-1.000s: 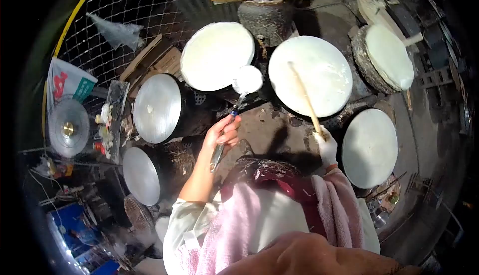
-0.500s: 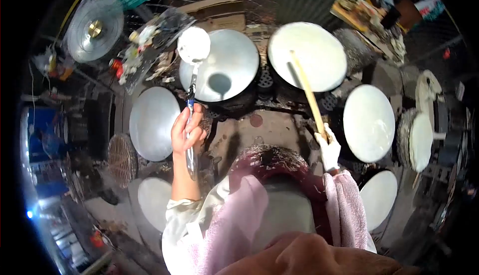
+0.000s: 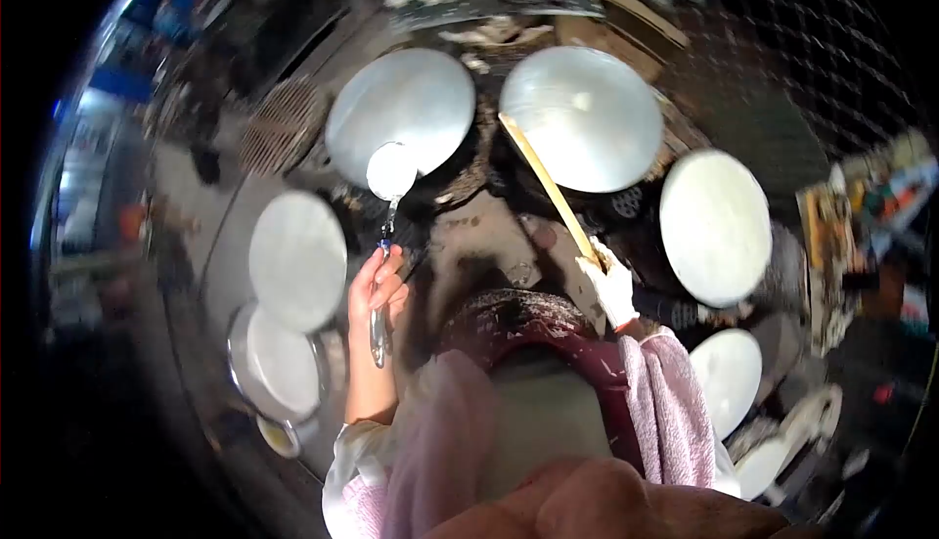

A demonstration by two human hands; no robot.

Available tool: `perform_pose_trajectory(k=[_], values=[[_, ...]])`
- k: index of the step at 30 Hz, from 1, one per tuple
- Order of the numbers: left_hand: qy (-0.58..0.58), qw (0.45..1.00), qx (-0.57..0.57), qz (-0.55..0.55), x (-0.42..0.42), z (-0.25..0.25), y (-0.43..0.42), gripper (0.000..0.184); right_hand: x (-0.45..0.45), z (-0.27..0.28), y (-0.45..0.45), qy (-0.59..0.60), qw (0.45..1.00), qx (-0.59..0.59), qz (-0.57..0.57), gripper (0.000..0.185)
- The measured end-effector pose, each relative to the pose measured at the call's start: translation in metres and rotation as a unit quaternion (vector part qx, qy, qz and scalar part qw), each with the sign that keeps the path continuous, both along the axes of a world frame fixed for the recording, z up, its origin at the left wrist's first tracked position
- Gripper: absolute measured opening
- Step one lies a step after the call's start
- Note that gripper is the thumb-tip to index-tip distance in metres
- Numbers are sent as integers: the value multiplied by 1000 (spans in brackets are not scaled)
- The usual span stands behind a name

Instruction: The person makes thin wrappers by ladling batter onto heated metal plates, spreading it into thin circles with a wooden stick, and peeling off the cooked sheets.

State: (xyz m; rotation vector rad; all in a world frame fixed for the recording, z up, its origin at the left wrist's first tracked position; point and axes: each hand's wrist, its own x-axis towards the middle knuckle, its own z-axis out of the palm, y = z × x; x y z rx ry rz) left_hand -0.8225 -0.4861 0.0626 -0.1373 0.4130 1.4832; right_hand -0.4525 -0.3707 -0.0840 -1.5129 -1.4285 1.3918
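My left hand (image 3: 380, 290) grips the handle of a ladle (image 3: 392, 169) whose bowl is full of something white. That bowl hangs over the near edge of a bare-looking round metal griddle (image 3: 401, 94). In my right hand (image 3: 611, 285), which wears a white glove, is a flat wooden stick (image 3: 551, 187). Its far tip reaches the left edge of a second shiny griddle (image 3: 587, 118); whether they touch I cannot tell. A white layer covers the griddle (image 3: 716, 226) at the right. Another pale disc (image 3: 296, 260) lies left of my left hand.
At the lower left stands a pot (image 3: 277, 363) of white content. More pale discs (image 3: 726, 378) curve round on the right. Litter lies on a ledge (image 3: 499, 11) at the back, by wire mesh (image 3: 782, 50). A slatted round grate (image 3: 281, 126) is at the upper left.
My view and body have turned left, so the ring of griddles has shifted to the right. The filled ladle and the stick have come round too, each now by a different griddle.
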Motion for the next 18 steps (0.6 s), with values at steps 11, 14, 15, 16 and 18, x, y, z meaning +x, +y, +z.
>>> perform_pose_trajectory(k=[11, 14, 15, 16, 18], values=[[102, 949, -121, 274, 48, 32, -192, 29, -38, -11, 17, 56, 983, -9, 174, 48], [233, 900, -232, 286, 52, 43, -213, 29, -47, 2, 4, 81, 980, -36, 179, 47], [272, 882, -260, 283, 49, 44, -215, 29, -56, 10, -4, 66, 980, -35, 184, 46], [297, 874, -267, 277, 43, 45, -214, 29, -64, 9, -10, 77, 980, -28, 179, 46], [360, 846, -287, 269, 25, 46, -205, 27, -77, 3, -27, 99, 982, -21, 158, 42]])
